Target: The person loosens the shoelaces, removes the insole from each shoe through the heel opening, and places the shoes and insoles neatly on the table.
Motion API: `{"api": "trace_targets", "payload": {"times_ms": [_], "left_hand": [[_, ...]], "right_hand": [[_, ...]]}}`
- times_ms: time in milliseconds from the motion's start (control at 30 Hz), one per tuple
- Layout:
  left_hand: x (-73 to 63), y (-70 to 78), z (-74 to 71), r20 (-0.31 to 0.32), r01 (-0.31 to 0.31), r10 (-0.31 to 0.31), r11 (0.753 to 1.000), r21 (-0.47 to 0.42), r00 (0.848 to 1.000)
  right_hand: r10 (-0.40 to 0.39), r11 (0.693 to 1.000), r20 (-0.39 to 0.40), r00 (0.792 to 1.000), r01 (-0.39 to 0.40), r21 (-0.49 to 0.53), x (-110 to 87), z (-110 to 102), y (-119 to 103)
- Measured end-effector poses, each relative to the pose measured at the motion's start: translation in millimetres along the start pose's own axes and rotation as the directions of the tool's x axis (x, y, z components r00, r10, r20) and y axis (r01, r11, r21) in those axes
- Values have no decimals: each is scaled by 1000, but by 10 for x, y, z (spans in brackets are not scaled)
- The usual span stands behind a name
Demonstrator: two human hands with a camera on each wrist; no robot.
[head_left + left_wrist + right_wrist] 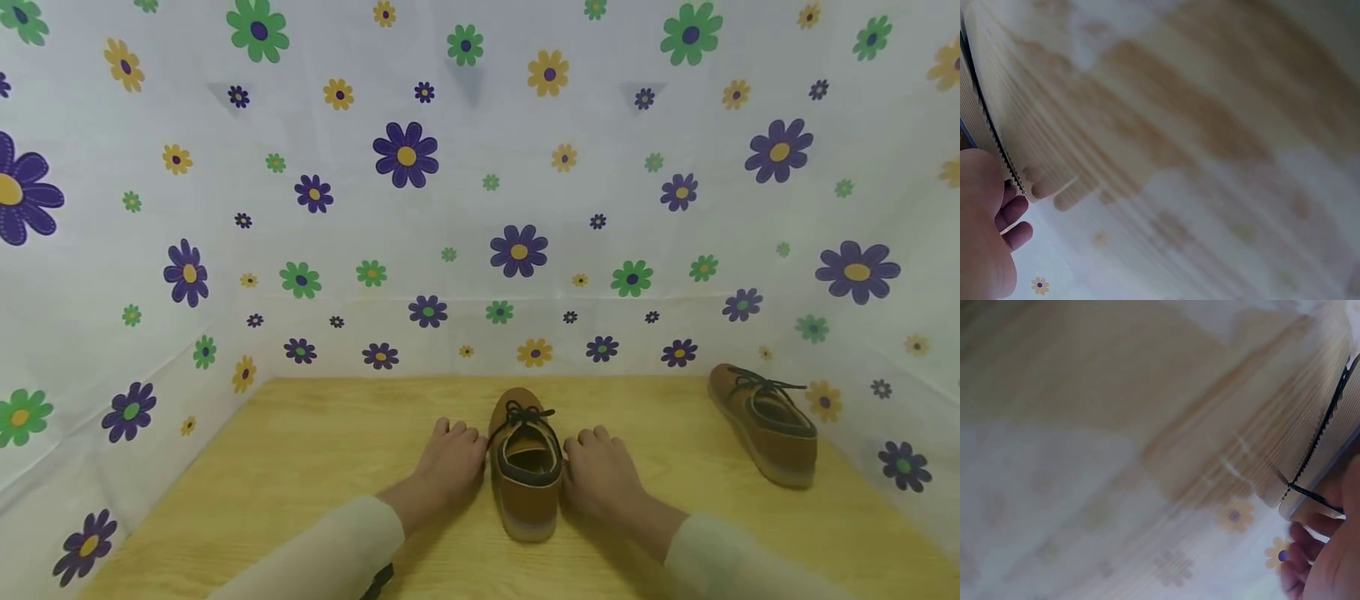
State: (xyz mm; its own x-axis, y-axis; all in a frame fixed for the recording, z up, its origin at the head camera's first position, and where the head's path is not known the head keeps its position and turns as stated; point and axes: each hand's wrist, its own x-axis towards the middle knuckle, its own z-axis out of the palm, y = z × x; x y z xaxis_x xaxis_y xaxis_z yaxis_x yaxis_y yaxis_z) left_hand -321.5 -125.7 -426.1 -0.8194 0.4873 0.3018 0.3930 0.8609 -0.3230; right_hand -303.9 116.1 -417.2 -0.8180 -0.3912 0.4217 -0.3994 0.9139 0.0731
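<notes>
The left hand (pixel 452 461) and right hand (pixel 602 473) are holding the brown laced shoe (pixel 529 497) between curled fingers; it is standing mid-desk (pixel 315 492), while the matching shoe (pixel 780 439) is standing far right.

Left hand (pixel 985 225): cropped by its wrist view's left edge. Right hand (pixel 1334 550): cropped by its own view's right edge. Shoe (pixel 525 504): only partial strips in both wrist views. Dark item (pixel 378 582) below left sleeve (pixel 333 542): cut off at bottom — identity undetermined.
</notes>
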Motion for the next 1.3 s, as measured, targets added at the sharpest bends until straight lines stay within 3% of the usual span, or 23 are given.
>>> {"api": "trace_targets", "payload": {"times_ms": [167,300,533,700,833,967,1300], "left_hand": [[-1,21,21,-124,15,-15,1000,3,992],[29,42,18,-241,-7,-8,998,-60,971],[37,66,13,-295,-75,28,986,-151,955],[52,55,57,-404,-70,-17,977,-200,914],[75,38,91,-468,-79,-23,977,-197,883],[82,13,97,-503,-72,-11,987,-144,864],[72,-32,127,-516,-73,5,991,-113,857]], "right_hand": [[-49,993,-183,982,68,97,13,27,-29],[-80,985,-237,968,113,131,29,34,-27],[-136,971,-365,921,197,135,42,78,8],[-159,968,-408,899,223,113,53,84,16],[-162,973,-408,898,214,83,66,70,17],[-147,982,-398,905,181,49,59,58,15],[-90,995,-276,957,98,15,27,54,23]]}}
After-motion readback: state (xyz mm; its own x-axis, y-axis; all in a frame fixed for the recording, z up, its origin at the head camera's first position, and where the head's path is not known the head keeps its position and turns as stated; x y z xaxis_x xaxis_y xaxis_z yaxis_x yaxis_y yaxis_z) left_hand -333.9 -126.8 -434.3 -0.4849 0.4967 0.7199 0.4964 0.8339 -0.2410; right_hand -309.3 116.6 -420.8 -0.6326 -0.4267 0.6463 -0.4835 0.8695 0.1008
